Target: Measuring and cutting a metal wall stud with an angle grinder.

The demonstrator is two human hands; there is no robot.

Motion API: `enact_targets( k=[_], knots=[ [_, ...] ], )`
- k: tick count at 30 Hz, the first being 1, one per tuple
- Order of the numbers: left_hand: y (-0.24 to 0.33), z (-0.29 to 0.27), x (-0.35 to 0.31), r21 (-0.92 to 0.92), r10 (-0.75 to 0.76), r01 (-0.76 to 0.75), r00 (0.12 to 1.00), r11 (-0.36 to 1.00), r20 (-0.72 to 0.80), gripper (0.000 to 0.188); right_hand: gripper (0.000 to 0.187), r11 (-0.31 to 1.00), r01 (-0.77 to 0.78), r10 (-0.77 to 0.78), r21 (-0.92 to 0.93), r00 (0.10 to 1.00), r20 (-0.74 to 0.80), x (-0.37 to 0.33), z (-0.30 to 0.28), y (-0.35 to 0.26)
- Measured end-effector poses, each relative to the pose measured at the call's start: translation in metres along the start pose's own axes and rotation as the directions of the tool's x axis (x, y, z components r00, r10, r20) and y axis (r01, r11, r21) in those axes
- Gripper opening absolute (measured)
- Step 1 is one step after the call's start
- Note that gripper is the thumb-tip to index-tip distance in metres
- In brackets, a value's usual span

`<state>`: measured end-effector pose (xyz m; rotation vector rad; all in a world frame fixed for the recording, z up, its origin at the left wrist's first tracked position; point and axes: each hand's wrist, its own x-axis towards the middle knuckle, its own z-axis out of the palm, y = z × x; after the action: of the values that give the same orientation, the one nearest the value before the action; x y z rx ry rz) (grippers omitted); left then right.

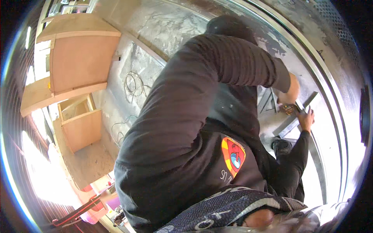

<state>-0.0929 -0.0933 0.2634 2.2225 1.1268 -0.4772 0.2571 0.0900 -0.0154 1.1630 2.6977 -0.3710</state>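
My left arm, in a dark sleeve, bends across the picture. At its end my left hand reaches down, fingers mostly hidden, closed at a small yellow-and-dark object whose kind I cannot make out. Just beside it, my right hand grips a grey metal bar from above, its fingers somewhat apart. A short dark metal piece lies slanted by the right fingertips. Several thin metal strips lie left of the hands. Below them shows a dark shoe.
Long metal rails curve along the right. At the left stand wooden box-like pieces and a smaller wooden frame. Coiled wire lies on the stained grey floor. A pink tub sits at the lower left.
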Motion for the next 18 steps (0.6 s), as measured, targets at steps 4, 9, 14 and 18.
enact_targets(
  k=[4, 9, 14, 18],
  knots=[
    [-0.020, 0.029, 0.011, 0.069, 0.047, -0.045, 0.999, 0.997, -0.022, 0.031, 0.078, 0.995, -0.094, 0.099, -0.037, 0.984, 0.148, 0.003, 0.013, -0.044],
    [-0.045, 0.076, 0.089, 0.028, -0.138, 0.140, 0.987, 0.990, -0.081, 0.033, 0.040, 0.977, -0.087, 0.127, -0.192, 0.970, 0.206, 0.004, 0.007, 0.032],
    [-0.090, 0.132, 0.142, -0.156, -0.436, 0.415, 0.890, 0.896, -0.133, 0.034, 0.032, 0.890, -0.181, 0.329, -0.418, 0.890, 0.315, 0.008, -0.019, 0.025],
    [-0.110, 0.176, 0.178, -0.310, -0.642, 0.583, 0.754, 0.751, -0.137, 0.035, 0.036, 0.881, -0.160, 0.323, -0.446, 0.891, 0.320, 0.038, -0.016, -0.013]
  ],
)
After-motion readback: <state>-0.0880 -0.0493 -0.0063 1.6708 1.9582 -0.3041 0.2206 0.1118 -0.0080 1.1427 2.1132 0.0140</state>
